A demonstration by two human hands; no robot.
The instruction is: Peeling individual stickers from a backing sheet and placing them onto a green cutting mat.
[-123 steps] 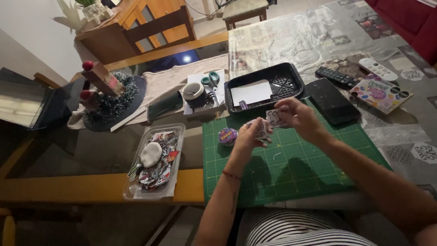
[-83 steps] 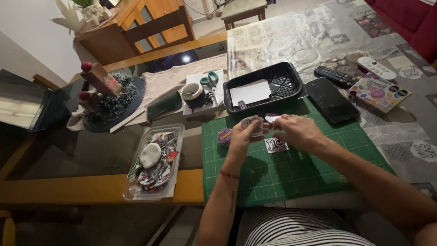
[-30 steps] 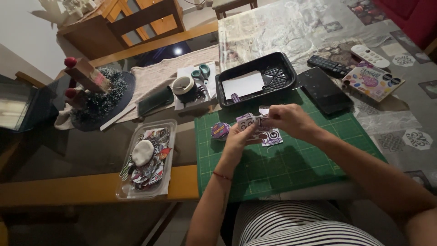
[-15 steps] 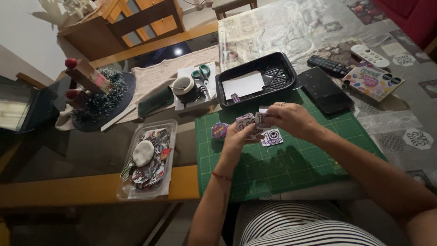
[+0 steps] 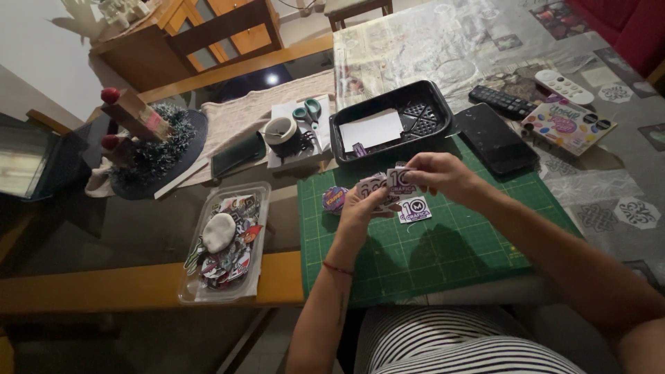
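Over a green cutting mat [image 5: 443, 256], my left hand [image 5: 361, 208] holds a small white sticker sheet [image 5: 372, 185] by its lower edge. My right hand [image 5: 440, 176] pinches a square white sticker [image 5: 401, 181] beside that sheet, fingers touching both. Another square white sticker [image 5: 414, 209] lies flat on the mat just below my hands. A round colourful sticker [image 5: 334, 199] rests at the mat's left edge.
A black plastic tray [image 5: 424, 131] with a white paper stands behind the mat. A clear tray [image 5: 223, 239] of stickers lies left. Tape roll [image 5: 280, 131], scissors [image 5: 308, 111], a dark tablet [image 5: 495, 138], remotes [image 5: 502, 102] and a colourful box [image 5: 568, 126] surround it.
One sticker has been laid down on the mat below my hands. My hands stay together over the mat's top, handling the small sheet; the view shifted slightly.
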